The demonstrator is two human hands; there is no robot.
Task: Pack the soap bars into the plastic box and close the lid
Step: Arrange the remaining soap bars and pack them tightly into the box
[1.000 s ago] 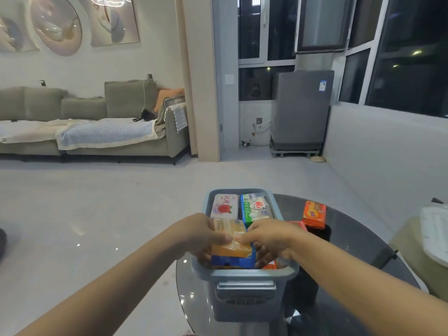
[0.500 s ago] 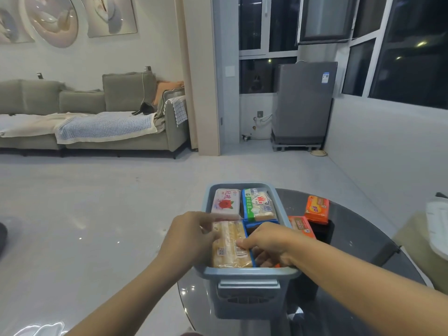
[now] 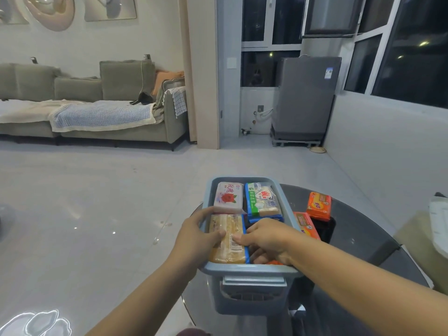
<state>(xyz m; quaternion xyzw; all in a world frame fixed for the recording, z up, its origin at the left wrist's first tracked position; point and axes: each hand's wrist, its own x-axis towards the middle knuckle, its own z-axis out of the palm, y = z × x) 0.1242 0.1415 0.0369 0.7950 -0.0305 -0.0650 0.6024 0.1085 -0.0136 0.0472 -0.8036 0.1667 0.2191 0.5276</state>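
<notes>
Where a second ago held up on its edge, now laid flat in the near left of the box (image 3: 289, 204): the yellow soap (image 3: 226, 238). Left hand (image 3: 196, 241) and right hand (image 3: 266, 238) both pinching it, pressing it down. Beside pink soap (image 3: 229, 197) and green soap (image 3: 261, 198). Still two orange soaps (image 3: 318, 206) out on the bench (image 3: 363, 251). Shiny wrapper, barcode up.

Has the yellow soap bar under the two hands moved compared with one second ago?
Yes. The yellow soap bar has gone down into the plastic box: earlier it stood above the near rim, now it lies flat below it, beside the pink soap.
</notes>
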